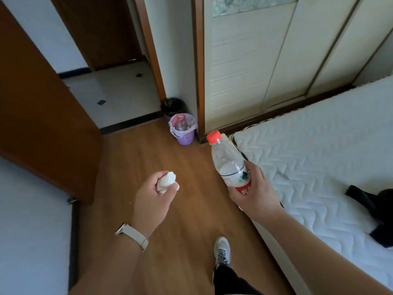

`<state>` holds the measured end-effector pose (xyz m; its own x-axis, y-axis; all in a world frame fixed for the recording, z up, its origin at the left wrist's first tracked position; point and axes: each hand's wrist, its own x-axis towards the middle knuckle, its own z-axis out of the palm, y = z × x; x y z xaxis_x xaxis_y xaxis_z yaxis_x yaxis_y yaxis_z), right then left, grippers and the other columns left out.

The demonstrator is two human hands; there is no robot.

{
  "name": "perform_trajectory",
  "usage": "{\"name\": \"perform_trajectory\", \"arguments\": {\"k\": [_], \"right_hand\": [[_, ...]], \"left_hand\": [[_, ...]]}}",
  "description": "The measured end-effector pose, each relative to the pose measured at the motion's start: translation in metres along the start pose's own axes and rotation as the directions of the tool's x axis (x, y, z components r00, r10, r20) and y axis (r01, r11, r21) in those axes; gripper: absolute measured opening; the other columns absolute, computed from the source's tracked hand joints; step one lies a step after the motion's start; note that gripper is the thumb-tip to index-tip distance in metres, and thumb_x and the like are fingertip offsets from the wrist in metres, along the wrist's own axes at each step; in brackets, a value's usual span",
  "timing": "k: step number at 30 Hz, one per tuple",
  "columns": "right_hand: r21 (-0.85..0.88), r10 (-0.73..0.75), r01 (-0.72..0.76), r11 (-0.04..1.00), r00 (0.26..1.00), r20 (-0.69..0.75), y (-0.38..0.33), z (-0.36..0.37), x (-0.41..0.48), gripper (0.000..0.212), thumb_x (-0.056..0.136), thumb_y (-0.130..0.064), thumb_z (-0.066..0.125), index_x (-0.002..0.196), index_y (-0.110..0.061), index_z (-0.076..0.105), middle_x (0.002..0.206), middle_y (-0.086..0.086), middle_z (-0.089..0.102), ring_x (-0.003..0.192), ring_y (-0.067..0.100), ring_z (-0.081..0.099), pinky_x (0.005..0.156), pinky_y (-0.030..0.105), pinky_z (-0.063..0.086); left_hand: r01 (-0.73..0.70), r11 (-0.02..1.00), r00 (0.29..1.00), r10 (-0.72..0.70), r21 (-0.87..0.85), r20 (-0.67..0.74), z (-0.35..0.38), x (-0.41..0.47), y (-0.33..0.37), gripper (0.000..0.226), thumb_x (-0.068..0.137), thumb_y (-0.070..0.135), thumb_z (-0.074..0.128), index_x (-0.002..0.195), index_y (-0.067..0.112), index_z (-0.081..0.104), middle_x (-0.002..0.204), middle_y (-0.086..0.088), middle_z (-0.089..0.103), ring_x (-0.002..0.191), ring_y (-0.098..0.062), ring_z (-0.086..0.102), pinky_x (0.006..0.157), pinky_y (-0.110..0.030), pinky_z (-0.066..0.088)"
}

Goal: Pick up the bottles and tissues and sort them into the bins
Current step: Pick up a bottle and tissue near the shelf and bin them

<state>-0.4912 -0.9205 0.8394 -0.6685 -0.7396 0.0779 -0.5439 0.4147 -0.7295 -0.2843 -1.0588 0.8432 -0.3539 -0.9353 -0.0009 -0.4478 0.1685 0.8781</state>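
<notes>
My right hand grips a clear plastic bottle with a red cap and a red-and-white label, held upright above the wooden floor. My left hand holds a crumpled white tissue in its curled fingers. Ahead by the wall stands a purple bin lined with a pale bag, with bottles visible inside. Behind it sits a black bin with a black liner; its contents are hidden. Both bins are well beyond my hands.
A white quilted mattress fills the right side, with a black garment on it. An open brown door stands at the left. Sliding wardrobe doors are behind the bins. My shoe is on the wooden floor.
</notes>
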Motion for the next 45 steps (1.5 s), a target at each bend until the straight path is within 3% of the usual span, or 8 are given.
{"name": "perform_trajectory", "arguments": {"k": [4,12,16,19,24,32,41,45], "right_hand": [[0.061,-0.006,0.003,0.998,0.999,0.051,-0.005,0.012,0.086,0.063,0.075,-0.037,0.072,0.128,-0.036,0.039,0.107,-0.021,0.046,0.098,0.003,0.050,0.079,0.028,0.047],[0.100,-0.088,0.074,0.992,0.984,0.154,-0.019,0.046,0.207,0.074,0.073,-0.041,0.074,0.133,-0.038,0.032,0.121,-0.020,0.047,0.107,0.005,0.050,0.086,0.027,0.050],[0.116,-0.091,0.068,0.991,0.973,0.212,-0.038,0.077,0.241,0.072,0.073,-0.044,0.075,0.130,-0.044,0.031,0.119,-0.023,0.047,0.104,0.004,0.052,0.085,0.026,0.052],[0.110,-0.111,0.086,0.990,0.963,0.247,-0.059,0.104,0.266,0.073,0.074,-0.043,0.075,0.132,-0.041,0.032,0.117,-0.023,0.045,0.103,0.001,0.049,0.080,0.018,0.045],[0.076,-0.127,0.109,0.991,0.948,0.291,-0.109,0.158,0.310,0.074,0.075,-0.045,0.076,0.133,-0.039,0.032,0.117,-0.023,0.046,0.105,0.004,0.050,0.089,0.025,0.050],[-0.047,0.002,0.007,0.999,0.981,0.192,-0.197,0.264,0.389,0.079,0.070,-0.061,0.071,0.135,-0.040,0.030,0.126,-0.016,0.051,0.113,0.013,0.053,0.091,0.038,0.053],[-0.046,-0.014,0.016,0.999,0.999,0.051,-0.275,0.331,0.460,0.076,0.074,-0.044,0.077,0.134,-0.039,0.031,0.118,-0.019,0.049,0.105,0.007,0.052,0.084,0.026,0.053],[-0.031,0.020,-0.019,0.999,0.998,0.061,-0.280,0.357,0.501,0.073,0.074,-0.046,0.076,0.132,-0.041,0.032,0.119,-0.019,0.051,0.103,0.007,0.054,0.076,0.018,0.052]], "left_hand": [[0.036,0.996,0.999,-0.036,0.080,0.004,0.011,0.066,0.018,0.025,0.083,0.027,0.074,0.105,0.033,0.065,0.093,0.027,0.066,0.089,0.005,0.061,0.068,-0.007,0.044],[0.026,0.994,0.996,-0.017,0.109,-0.084,0.014,0.174,0.040,0.026,0.083,0.028,0.075,0.105,0.035,0.064,0.097,0.021,0.066,0.091,0.003,0.061,0.067,-0.003,0.044],[0.059,0.993,0.991,-0.047,0.098,-0.122,-0.003,0.206,0.026,0.028,0.082,0.029,0.076,0.104,0.040,0.062,0.098,0.023,0.066,0.091,0.005,0.061,0.068,-0.008,0.046],[0.100,0.993,0.980,-0.087,0.066,-0.180,-0.025,0.232,0.008,0.029,0.083,0.029,0.076,0.100,0.044,0.059,0.098,0.023,0.066,0.090,0.006,0.061,0.068,-0.008,0.045],[0.153,0.988,0.968,-0.144,0.029,-0.205,-0.068,0.286,-0.033,0.028,0.084,0.030,0.075,0.108,0.037,0.062,0.100,0.022,0.065,0.092,0.006,0.060,0.068,-0.008,0.043],[0.085,0.996,0.987,-0.087,-0.023,-0.135,-0.158,0.439,-0.092,0.030,0.086,0.027,0.074,0.114,0.028,0.063,0.104,0.016,0.065,0.094,-0.008,0.063,0.071,-0.012,0.046],[0.007,0.999,1.000,-0.008,0.037,0.022,-0.226,0.587,-0.119,0.034,0.088,0.034,0.071,0.117,0.037,0.055,0.106,0.023,0.057,0.094,-0.003,0.059,0.060,-0.004,0.045],[0.020,1.000,0.997,-0.021,0.013,0.077,-0.217,0.634,-0.131,0.032,0.087,0.036,0.071,0.115,0.040,0.054,0.105,0.028,0.057,0.095,-0.003,0.060,0.067,-0.009,0.047]]}}
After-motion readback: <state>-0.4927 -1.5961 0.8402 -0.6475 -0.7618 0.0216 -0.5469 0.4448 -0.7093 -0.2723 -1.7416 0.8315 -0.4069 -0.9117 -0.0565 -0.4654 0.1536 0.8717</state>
